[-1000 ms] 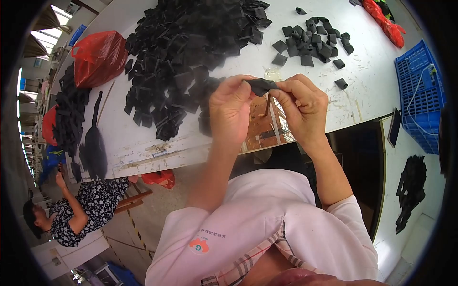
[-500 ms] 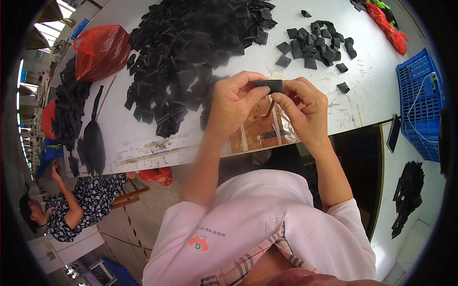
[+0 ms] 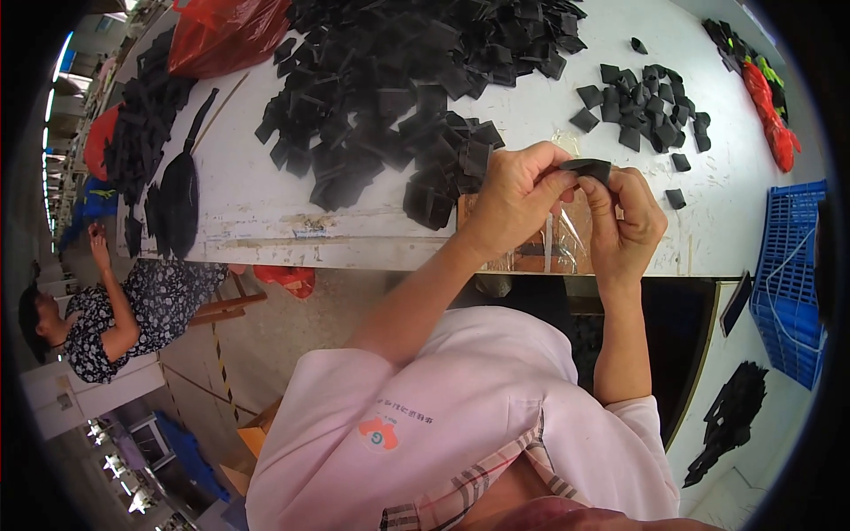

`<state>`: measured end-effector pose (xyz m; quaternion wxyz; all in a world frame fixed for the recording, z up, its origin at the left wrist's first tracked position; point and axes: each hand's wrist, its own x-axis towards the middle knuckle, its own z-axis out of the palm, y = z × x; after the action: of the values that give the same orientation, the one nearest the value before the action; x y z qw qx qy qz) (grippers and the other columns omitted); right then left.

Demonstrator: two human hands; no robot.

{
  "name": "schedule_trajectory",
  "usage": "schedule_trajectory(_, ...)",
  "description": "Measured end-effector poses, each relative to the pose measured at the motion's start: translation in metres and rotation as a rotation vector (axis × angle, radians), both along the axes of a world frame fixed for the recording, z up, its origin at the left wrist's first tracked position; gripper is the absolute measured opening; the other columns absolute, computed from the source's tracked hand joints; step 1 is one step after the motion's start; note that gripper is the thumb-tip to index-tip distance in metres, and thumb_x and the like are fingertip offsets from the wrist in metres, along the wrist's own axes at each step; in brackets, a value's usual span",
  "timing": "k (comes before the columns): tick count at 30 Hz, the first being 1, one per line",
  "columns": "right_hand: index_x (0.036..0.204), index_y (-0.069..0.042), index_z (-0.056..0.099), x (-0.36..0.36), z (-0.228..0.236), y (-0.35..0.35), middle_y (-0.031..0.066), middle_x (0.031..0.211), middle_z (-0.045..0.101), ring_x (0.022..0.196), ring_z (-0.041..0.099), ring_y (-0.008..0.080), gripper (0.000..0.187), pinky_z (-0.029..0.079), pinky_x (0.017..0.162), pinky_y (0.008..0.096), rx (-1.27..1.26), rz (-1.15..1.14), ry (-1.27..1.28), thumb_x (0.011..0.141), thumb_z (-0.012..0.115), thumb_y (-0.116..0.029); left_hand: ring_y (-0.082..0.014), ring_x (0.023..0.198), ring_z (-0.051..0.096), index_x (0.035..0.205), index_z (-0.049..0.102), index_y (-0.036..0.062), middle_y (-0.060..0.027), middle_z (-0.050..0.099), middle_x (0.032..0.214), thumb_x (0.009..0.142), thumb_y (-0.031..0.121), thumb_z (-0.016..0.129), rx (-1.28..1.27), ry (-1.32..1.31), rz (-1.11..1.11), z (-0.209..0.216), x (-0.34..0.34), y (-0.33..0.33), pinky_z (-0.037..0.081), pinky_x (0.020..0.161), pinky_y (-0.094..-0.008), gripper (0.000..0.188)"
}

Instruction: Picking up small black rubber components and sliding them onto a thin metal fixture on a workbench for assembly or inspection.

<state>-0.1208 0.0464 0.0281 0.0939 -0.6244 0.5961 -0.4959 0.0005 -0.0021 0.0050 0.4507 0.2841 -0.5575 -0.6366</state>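
Note:
A small black fabric piece [image 3: 591,168], curved like a short flattened loop, is held between both hands above the table. My left hand [image 3: 518,195] pinches its left end between thumb and fingers. The right end is gripped by my right hand [image 3: 627,217], with the thumb beneath and the fingers curled. Below the hands, a brown board [image 3: 577,221] covered with clear tape lies at the table's front edge. A big heap of flat black pieces [image 3: 381,115] spreads to the left. Smaller looped black pieces [image 3: 651,106] lie beyond my right hand.
On the left are a red plastic bag [image 3: 226,40], strips of black material [image 3: 146,124] and a black brush-like bundle [image 3: 177,199]. A blue crate [image 3: 788,274] stands at the right, near a red bundle [image 3: 768,115]. Another person [image 3: 115,323] sits at the far left.
The view has shifted, so the table things sit differently in the picture. Both hands still hold the black piece, now tilted and more curved. A thin brown rod below it no longer shows.

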Motion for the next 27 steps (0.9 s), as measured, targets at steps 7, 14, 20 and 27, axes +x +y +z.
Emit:
schedule_trajectory(7,0.069,-0.001,0.058,-0.011,0.009,0.003,0.0011,0.061,0.052,0.05,0.042,0.0077,0.013,0.032,0.047,0.0194,0.149,0.081,-0.387,0.076,0.064,-0.009,-0.0073,0.057,0.052,0.095,0.054,-0.0019,-0.0066,0.059,0.076,0.088,0.011,0.045,0.327,0.417,-0.09,-0.001,0.004,0.003,0.041,0.051,-0.0173,0.017)
schedule_trajectory(14,0.076,0.0,0.059,-0.019,0.023,0.002,0.0044,0.066,0.057,0.053,0.048,0.0068,0.021,0.039,0.046,0.0181,0.216,0.251,-1.273,0.084,0.056,-0.02,-0.0098,0.068,0.053,0.098,0.052,-0.0041,-0.0087,0.057,0.082,0.082,0.002,0.053,-0.198,0.1,0.154,0.024,-0.007,0.014,0.044,0.062,-0.0214,0.017)
schedule_trajectory(20,0.076,0.0,0.059,-0.013,0.018,0.006,0.0044,0.065,0.056,0.054,0.047,0.0075,0.023,0.037,0.043,0.0181,0.268,0.28,-1.417,0.085,0.054,-0.02,-0.0094,0.064,0.052,0.084,0.056,-0.0009,-0.0058,0.056,0.077,0.069,-0.002,0.065,-0.496,-0.146,0.366,0.04,-0.021,0.015,0.044,0.058,-0.0211,0.017)
schedule_trajectory(27,0.091,0.004,0.059,-0.023,0.023,0.012,0.0018,0.073,0.055,0.062,0.047,0.0056,0.027,0.038,0.058,0.0184,0.168,0.053,-0.87,0.084,0.055,-0.022,-0.0172,0.059,0.055,0.076,0.058,0.0019,-0.0073,0.058,0.068,0.065,-0.007,0.063,-0.756,-0.228,0.401,0.046,-0.023,0.007,0.044,0.053,-0.0262,0.015)
